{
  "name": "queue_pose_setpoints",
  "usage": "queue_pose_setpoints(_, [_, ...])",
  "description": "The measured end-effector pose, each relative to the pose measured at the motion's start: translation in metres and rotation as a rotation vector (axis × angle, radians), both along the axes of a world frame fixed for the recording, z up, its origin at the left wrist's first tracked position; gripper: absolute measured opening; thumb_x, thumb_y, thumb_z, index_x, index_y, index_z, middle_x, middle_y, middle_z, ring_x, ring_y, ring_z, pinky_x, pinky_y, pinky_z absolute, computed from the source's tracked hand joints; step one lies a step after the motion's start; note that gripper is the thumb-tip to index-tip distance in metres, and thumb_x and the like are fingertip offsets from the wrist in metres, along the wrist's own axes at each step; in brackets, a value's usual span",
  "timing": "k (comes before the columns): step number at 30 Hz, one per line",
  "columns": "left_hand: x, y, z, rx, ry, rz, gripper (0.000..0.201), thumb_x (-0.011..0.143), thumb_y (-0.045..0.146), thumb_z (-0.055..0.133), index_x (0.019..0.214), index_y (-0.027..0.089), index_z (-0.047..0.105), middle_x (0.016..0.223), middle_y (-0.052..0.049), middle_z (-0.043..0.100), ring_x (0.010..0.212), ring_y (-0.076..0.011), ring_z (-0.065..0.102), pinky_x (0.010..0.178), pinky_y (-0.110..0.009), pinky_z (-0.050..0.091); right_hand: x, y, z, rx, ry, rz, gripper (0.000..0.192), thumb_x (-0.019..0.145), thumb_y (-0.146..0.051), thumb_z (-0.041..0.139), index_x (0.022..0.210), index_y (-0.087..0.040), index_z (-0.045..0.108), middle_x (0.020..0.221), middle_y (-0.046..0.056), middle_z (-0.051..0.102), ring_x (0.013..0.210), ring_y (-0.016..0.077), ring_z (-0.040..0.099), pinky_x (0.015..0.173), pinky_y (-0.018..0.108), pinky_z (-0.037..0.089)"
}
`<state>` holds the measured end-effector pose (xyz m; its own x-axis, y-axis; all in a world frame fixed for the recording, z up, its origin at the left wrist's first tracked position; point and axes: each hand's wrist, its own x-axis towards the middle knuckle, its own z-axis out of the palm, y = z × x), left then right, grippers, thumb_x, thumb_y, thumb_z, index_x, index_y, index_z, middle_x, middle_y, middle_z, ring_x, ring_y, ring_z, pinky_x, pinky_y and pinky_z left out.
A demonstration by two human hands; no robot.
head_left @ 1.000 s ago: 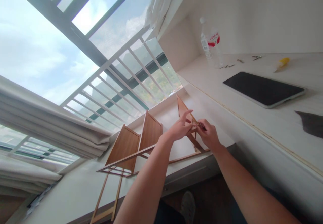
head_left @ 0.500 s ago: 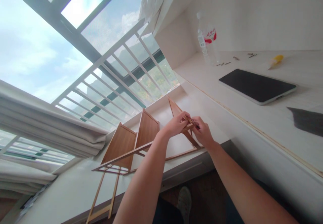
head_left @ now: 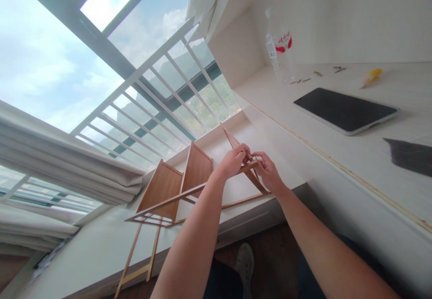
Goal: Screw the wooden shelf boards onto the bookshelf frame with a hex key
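A wooden shelf rack (head_left: 162,186) with several brown panels lies on the white window ledge, its long rail (head_left: 202,186) running up towards my hands. My left hand (head_left: 236,158) is closed around the rack's end, where a panel (head_left: 230,137) meets the rail. Close beside it on the right, my right hand (head_left: 269,171) has thumb and forefinger bent together at the rail's tip. Whatever lies between those fingertips is too small to make out. A narrow wooden leg frame (head_left: 138,274) hangs down at the ledge's front left.
On the white desk at right lie a tablet-like black-screened device (head_left: 344,110), a yellow-handled tool (head_left: 373,75), several small screws (head_left: 317,73) and a dark grey strip (head_left: 410,155). A clear bottle (head_left: 278,49) stands behind them. Window railing (head_left: 151,83) and curtains (head_left: 67,155) border the ledge.
My right hand has shifted slightly at the rail's tip and its forefinger is raised more. My left hand keeps its hold on the rack. The view has tilted a little.
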<state>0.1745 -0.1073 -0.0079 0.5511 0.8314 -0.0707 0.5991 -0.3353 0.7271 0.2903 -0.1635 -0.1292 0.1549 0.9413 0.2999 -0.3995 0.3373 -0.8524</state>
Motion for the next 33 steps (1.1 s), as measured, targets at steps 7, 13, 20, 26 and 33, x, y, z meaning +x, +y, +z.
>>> queue_pose_setpoints(7, [0.001, -0.007, 0.008, 0.100, 0.070, 0.058, 0.022, 0.089, 0.031, 0.040, 0.078, 0.020, 0.055, 0.071, 0.000, 0.060, 0.069, -0.0140, 0.057, 0.068, -0.025, 0.046, -0.003, -0.004, 0.007, 0.021, 0.066, 0.048, 0.046, 0.086, -0.059, 0.064, 0.113, -0.022, 0.059, 0.078, 0.001, 0.069, 0.069, 0.0173, 0.063, 0.060, 0.027, 0.047])
queue_pose_setpoints(13, [0.005, -0.013, 0.018, 0.181, 0.239, 0.040, 0.017, 0.084, 0.028, 0.047, 0.074, 0.019, 0.057, 0.066, 0.003, 0.058, 0.066, -0.0126, 0.052, 0.062, -0.024, 0.038, -0.001, -0.004, 0.007, -0.012, 0.038, 0.037, 0.050, 0.085, -0.065, 0.062, 0.102, -0.018, 0.064, 0.060, -0.003, 0.055, 0.052, 0.0126, 0.048, 0.047, 0.025, 0.036])
queue_pose_setpoints(20, [0.005, -0.017, 0.019, 0.234, 0.252, 0.062, 0.017, 0.081, 0.028, 0.050, 0.071, 0.018, 0.059, 0.059, 0.004, 0.054, 0.059, -0.0116, 0.048, 0.056, -0.024, 0.032, -0.001, -0.005, 0.006, -0.027, 0.035, 0.047, 0.044, 0.086, -0.059, 0.064, 0.100, -0.017, 0.064, 0.064, -0.002, 0.058, 0.053, 0.0112, 0.047, 0.049, 0.023, 0.035])
queue_pose_setpoints(26, [0.006, -0.020, 0.022, 0.239, 0.234, 0.096, 0.019, 0.082, 0.029, 0.051, 0.070, 0.018, 0.061, 0.057, 0.003, 0.056, 0.056, -0.0109, 0.049, 0.056, -0.023, 0.034, 0.000, -0.004, 0.003, 0.046, -0.013, 0.026, 0.037, 0.091, -0.051, 0.060, 0.107, -0.017, 0.062, 0.086, 0.003, 0.067, 0.073, 0.0151, 0.059, 0.066, 0.025, 0.045])
queue_pose_setpoints(33, [0.005, -0.022, 0.024, 0.220, 0.222, 0.122, 0.022, 0.084, 0.033, 0.052, 0.071, 0.018, 0.063, 0.057, 0.003, 0.058, 0.055, -0.0105, 0.049, 0.055, -0.022, 0.034, 0.011, -0.003, 0.000, 0.100, -0.312, -0.006, 0.034, 0.093, -0.042, 0.055, 0.118, -0.019, 0.060, 0.079, -0.002, 0.062, 0.067, 0.0139, 0.051, 0.066, 0.025, 0.040])
